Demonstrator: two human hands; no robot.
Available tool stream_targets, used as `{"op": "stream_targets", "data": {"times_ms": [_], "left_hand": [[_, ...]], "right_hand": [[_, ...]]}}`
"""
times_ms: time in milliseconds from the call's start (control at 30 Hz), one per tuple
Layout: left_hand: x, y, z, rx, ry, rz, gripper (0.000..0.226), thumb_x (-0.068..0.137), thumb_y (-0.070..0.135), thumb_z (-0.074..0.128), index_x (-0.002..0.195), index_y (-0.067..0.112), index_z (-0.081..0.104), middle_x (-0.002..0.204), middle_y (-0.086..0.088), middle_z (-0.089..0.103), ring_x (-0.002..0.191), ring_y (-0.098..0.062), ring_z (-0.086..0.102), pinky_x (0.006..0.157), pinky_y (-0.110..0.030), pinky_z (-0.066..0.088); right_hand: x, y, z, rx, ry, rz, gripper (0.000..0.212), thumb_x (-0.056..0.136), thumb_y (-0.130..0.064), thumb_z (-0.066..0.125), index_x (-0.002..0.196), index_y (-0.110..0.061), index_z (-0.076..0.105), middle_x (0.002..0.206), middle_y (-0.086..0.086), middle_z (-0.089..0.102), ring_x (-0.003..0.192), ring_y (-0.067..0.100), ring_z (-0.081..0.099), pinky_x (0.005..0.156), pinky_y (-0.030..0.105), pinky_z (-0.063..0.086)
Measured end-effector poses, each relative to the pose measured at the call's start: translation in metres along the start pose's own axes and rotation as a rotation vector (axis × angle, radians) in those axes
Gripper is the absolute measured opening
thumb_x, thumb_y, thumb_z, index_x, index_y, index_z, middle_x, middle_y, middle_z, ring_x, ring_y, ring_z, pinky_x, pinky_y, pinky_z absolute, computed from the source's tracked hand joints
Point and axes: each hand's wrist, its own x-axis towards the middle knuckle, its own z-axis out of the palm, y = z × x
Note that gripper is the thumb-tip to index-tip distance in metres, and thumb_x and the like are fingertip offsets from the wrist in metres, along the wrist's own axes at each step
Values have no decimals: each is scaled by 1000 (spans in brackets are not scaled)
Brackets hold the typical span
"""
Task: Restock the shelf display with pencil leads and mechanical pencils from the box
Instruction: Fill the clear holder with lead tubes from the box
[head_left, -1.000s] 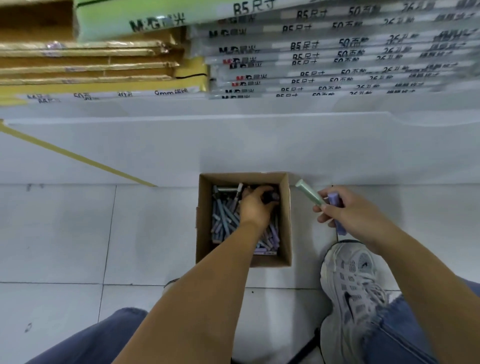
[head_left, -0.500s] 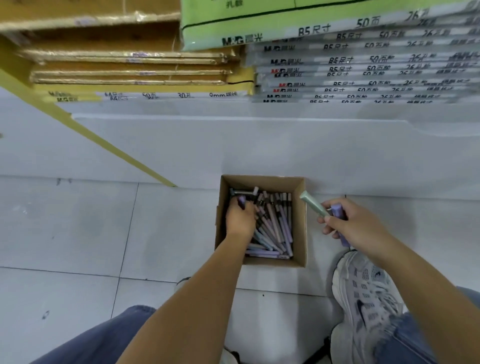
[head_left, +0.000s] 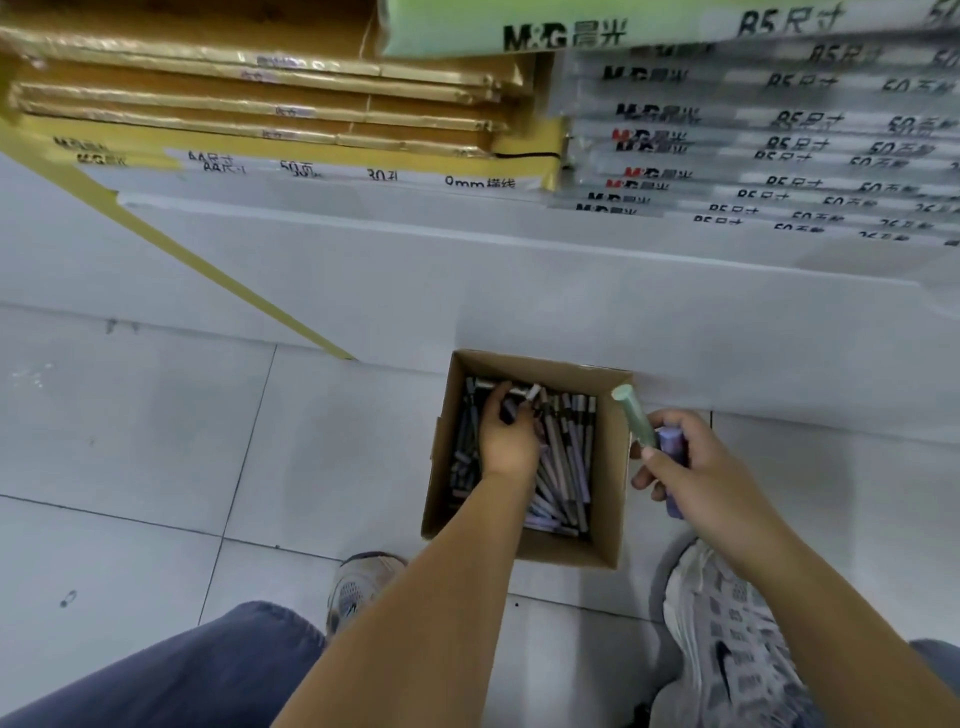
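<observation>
An open cardboard box (head_left: 615, 467) stands on the tiled floor against the white shelf base. Inside lie several grey and purple mechanical pencils (head_left: 566, 457). My left hand (head_left: 509, 436) reaches into the box's far left part, its fingers curled round a purple pencil among the pile. To the right of the box, my right hand (head_left: 696, 467) grips a green pencil (head_left: 631, 418) that points up and left, together with a purple one (head_left: 672, 457).
Stacked packs of loose-leaf paper (head_left: 753, 140) and brown-and-gold wrapped packs (head_left: 249, 98) fill the low shelf above the box. My two white sneakers (head_left: 727, 634) stand on the floor tiles (head_left: 130, 441) near the box. A yellow shelf edge (head_left: 171, 244) runs diagonally at left.
My left hand has shifted from the box's right side to its far left corner and closed on a pencil there. My right hand keeps its two pencils.
</observation>
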Motion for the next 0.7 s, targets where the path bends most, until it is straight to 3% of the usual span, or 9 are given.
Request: {"op": "stream_targets", "data": {"times_ms": [133, 200, 400, 567, 700], "left_hand": [[-1, -1, -11, -80, -6, 9, 23, 101, 12, 53, 115, 30, 59, 68, 2, 66, 57, -8, 63, 46, -20, 51], [-1, 3, -11, -106, 14, 21, 11, 99, 15, 58, 101, 27, 59, 69, -3, 62, 48, -7, 58, 45, -20, 49], [-4, 8, -3, -50, 91, 137, 22, 94, 15, 65, 78, 20, 51, 78, -7, 53, 70, -20, 47, 68, -33, 42], [-24, 9, -15, 44, -9, 165, 21, 89, 13, 70, 85, 20, 50, 76, 1, 55, 65, -11, 49, 61, -23, 44], [-58, 23, -35, 67, -247, 185, 39, 86, 19, 73, 117, 31, 54, 107, 4, 68, 96, -10, 67, 87, -28, 55]], "right_hand": [[0, 1, 1, -7, -9, 4, 22, 97, -15, 52, 100, -37, 52, 80, -6, 68, 56, -5, 60, 43, 11, 39], [-2, 1, 2, -4, -18, 9, 21, 97, -14, 51, 102, -34, 52, 80, -7, 68, 55, -5, 60, 44, 10, 39], [-6, -1, 3, -57, -38, -16, 20, 98, -16, 51, 103, -36, 50, 83, -6, 68, 57, -6, 60, 51, 13, 40], [-9, -11, 4, -90, -11, -54, 16, 94, -25, 57, 102, -38, 55, 73, -4, 67, 59, 4, 58, 60, 26, 43], [-18, -27, 2, -64, 25, -149, 17, 92, -19, 61, 100, -34, 60, 78, -8, 66, 57, -2, 60, 54, 12, 41]]}}
